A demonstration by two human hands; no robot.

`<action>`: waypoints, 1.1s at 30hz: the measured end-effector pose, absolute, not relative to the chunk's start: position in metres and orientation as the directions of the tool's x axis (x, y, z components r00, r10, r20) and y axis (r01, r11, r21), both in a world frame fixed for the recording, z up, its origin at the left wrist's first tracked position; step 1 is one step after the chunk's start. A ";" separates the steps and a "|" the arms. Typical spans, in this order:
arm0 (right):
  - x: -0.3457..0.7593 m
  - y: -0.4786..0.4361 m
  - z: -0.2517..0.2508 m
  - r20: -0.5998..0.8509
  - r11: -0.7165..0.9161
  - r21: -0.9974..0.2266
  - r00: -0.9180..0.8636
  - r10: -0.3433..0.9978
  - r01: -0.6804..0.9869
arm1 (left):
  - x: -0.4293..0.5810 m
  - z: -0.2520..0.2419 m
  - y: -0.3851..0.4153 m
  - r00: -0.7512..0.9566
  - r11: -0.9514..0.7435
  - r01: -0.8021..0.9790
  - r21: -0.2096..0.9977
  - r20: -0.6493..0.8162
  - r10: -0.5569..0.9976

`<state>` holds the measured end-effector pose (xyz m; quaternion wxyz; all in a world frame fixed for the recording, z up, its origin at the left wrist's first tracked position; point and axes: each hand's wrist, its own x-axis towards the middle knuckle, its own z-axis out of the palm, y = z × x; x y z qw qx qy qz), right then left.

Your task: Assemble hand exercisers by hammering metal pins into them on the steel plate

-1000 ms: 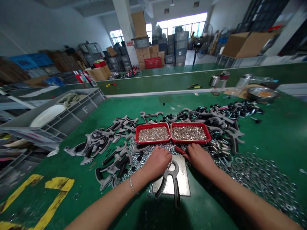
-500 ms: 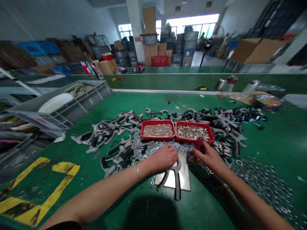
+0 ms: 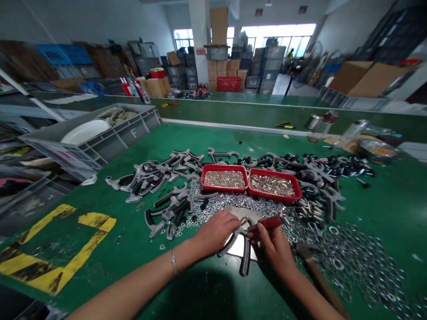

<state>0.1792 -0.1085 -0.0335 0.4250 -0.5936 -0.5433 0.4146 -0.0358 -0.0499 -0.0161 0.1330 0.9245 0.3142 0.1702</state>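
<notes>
So, R hand (image 3: 276, 246) has fingers closed on red tool (image 3: 271, 222); L hand (image 3: 218, 229) bent @ clamp (image 3: 246, 254) on plate (image 3: 254, 214), can't tell grip.

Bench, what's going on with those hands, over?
Left grip at gray two-handled part, over metal plate. Right grip holding red-handled tool. Hammer beside right forearm; nothing visibly blocking.

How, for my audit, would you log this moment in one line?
left hand: at gray two-legged piece | right hand: holds red-handled tool | metal plate: beneath piece
</notes>
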 end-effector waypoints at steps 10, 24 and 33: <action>0.162 -0.088 -0.003 -0.012 0.210 -0.578 -0.266 0.964 0.788 | -0.035 -0.035 -0.077 0.756 -0.788 0.570 0.233 0.227 0.614; 0.183 -0.123 -0.007 0.186 0.346 -0.683 -0.305 0.934 0.644 | -0.032 -0.038 -0.090 0.747 -0.792 0.557 0.250 0.266 0.610; 0.223 -0.053 0.014 0.109 0.133 -0.351 -0.100 0.989 0.927 | -0.015 -0.063 -0.110 0.561 -0.614 0.696 0.372 0.251 0.788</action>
